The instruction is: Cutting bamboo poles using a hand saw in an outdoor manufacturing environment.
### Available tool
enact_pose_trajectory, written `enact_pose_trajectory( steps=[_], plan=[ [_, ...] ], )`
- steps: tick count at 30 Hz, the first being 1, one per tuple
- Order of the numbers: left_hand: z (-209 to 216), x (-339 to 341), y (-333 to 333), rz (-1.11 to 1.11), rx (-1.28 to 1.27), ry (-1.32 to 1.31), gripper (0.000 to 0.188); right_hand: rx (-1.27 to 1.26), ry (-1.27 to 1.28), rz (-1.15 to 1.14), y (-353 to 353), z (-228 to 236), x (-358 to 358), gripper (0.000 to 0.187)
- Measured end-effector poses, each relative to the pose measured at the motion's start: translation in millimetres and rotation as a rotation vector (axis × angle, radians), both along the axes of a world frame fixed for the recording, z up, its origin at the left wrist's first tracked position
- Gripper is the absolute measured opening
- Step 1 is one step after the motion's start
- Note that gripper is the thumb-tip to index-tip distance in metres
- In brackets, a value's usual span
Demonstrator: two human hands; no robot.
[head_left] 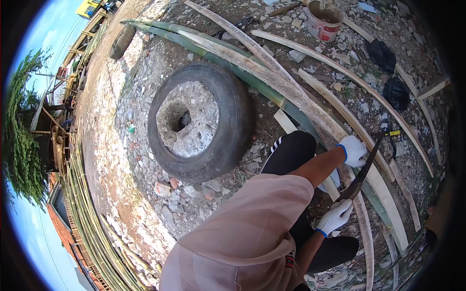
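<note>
Wearing a white glove with a blue cuff, my left hand (pixel 353 151) is closed over a long split bamboo strip (pixel 310 114), just beside a blade. The fingers are partly turned away. My right hand (pixel 335 216), gloved the same way, grips the handle of a machete (pixel 363 175). The dark blade points up and away, lying across the pale bamboo strips close to my left fingers. Whether the edge touches the bamboo I cannot make out. Green bamboo poles (pixel 262 88) run beneath and alongside the strips, next to my bent knee (pixel 296 148).
A worn tyre (pixel 238 116) filled with concrete lies to the left. Several bamboo strips (pixel 340 68) spread over rubble at right. A hacksaw (pixel 391 133), black plastic bags (pixel 397 93) and a dirty bucket (pixel 324 22) lie beyond. Stacked bamboo poles (pixel 92 228) line the far left.
</note>
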State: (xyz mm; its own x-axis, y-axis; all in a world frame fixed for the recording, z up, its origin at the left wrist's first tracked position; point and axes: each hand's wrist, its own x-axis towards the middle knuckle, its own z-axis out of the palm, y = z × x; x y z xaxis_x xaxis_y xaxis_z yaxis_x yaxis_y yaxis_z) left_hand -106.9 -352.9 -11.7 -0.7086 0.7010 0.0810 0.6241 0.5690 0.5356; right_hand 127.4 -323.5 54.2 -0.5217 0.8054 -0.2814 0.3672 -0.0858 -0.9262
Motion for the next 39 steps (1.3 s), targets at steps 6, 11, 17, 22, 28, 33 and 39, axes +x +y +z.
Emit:
enact_pose_trajectory(
  steps=[6,11,17,22,28,33,39],
  plan=[
    [3.6,-2.8,20.8,0.043,-0.005,-0.052,0.037,0.096,-0.093,0.092,26.3,6.8,-24.5,0.049],
    [-3.5,-5.2,9.2,0.070,0.017,-0.098,0.038,-0.003,-0.104,0.151,22.7,-4.0,11.7,0.049],
    [0.2,-5.1,16.9,0.064,0.010,-0.064,0.040,0.028,-0.113,0.112,27.8,8.4,-34.5,0.045],
    [-11.1,-4.8,26.8,0.022,-0.023,-0.113,0.043,0.092,-0.086,0.031,13.9,10.5,5.0,0.046],
    [1.5,-5.3,15.1,0.030,-0.051,-0.107,0.043,0.178,-0.134,0.129,32.7,-0.5,-47.8,0.056],
    [4.8,-1.7,28.8,0.027,-0.025,-0.119,0.042,0.056,-0.162,0.078,25.6,5.6,35.3,0.051],
    [-1.4,-5.5,15.3,0.073,-0.034,-0.111,0.042,0.119,-0.151,0.135,35.8,-0.7,-44.3,0.051]
  ],
)
